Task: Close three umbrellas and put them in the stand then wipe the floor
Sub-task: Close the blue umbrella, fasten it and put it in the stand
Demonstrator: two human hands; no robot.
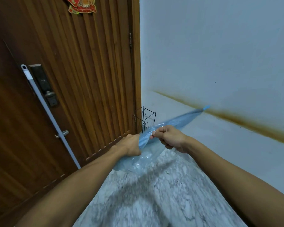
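- Light blue translucent umbrella (170, 123) held across the body, folded down but with loose canopy folds – long axis running from lower left, by the left hand, up to the right, tip (206, 107) toward the white wall (220, 54).
- Left hand (132, 145) wrapped round the bunched canopy at the lower end; handle not visible, likely hidden under the plastic.
- Right hand (169, 138) just beside it, pinching a fold of canopy between thumb and curled fingers.
- Black wire umbrella stand (145, 119) in the corner between wooden door (80, 71) and wall – just beyond both hands, nearer the left hand, nothing visible in it.
- Umbrella tip pointing well to the right of the stand, so the shaft probably needs swinging upright before lowering in.
- Mop handle (47, 112) leaning on the door at left, untouched; marble floor (154, 194) below, wiping not begun.
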